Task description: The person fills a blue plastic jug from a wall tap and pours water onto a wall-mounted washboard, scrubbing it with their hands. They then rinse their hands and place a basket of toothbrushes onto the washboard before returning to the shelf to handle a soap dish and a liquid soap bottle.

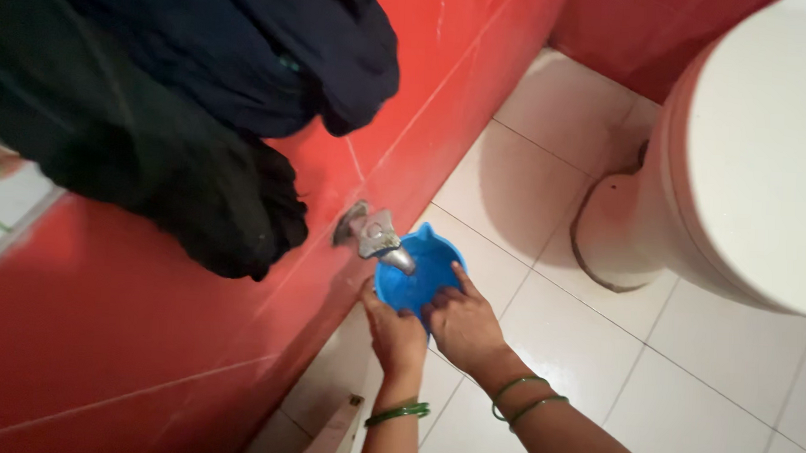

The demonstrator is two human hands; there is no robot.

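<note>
Both hands gripped one blue jug (pixel 419 274) under the single metal tap (pixel 375 237) on the red wall (pixel 145 333): the left hand (pixel 396 333) at its near rim, the right hand (pixel 463 323) beside it. Their fingers hid the jug's near edge. Two green bangles (pixel 529 397) ringed the right wrist. Dark clothes (pixel 182 90) hung above; one white toilet (pixel 750 169) was cut off.

I log blue plastic mug (pixel 419 277) | round, small spout on far rim | upright, mouth open | under metal tap (pixel 377 237), by red wall.
</note>
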